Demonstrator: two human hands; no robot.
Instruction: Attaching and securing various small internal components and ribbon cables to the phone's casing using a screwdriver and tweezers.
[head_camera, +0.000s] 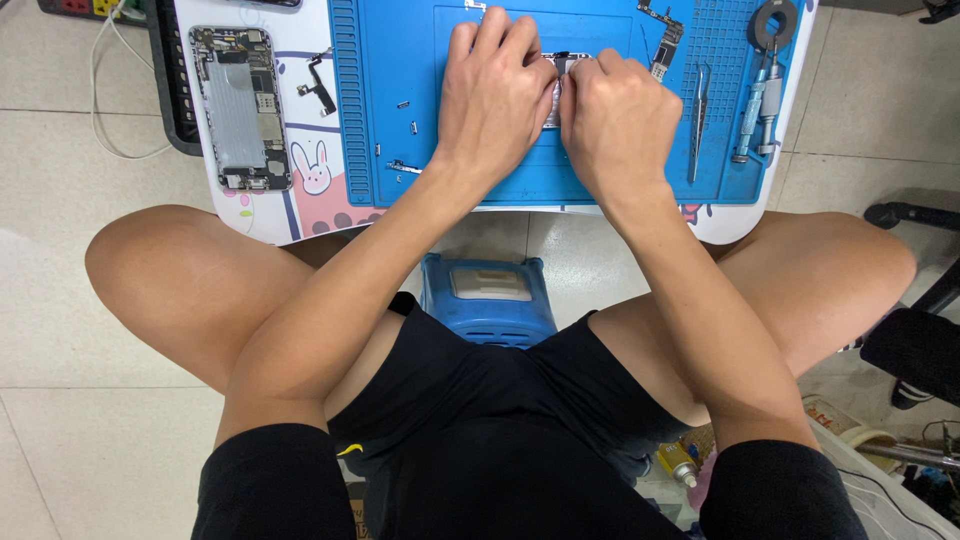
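Black shorts fill the nearest part of the view, with bare knees spread to either side above a pale tiled floor. Between the thighs stands a blue plastic stool with a light panel on its top. Just past it is the near edge of a small white table printed with a pink rabbit picture, and on the table lies a blue work mat with ridged trays along its sides.

Both forearms reach forward over the mat. The left hand and the right hand sit knuckle to knuckle near the mat's middle, fingers curled down and pinched together on a small metal phone part, of which only a dark-edged silver strip shows between them. How firmly each hand clamps it cannot be told, since the fingertips are hidden under the knuckles.

On the mat left of the hands lie a few tiny loose bits. To the right lie slim tweezers, then a silver and blue screwdriver, with a grey tape roll beyond it. A narrow circuit board rests at the far side of the mat.

Off the mat on the left, an opened phone shell lies face up on the table, a small black flex cable beside it
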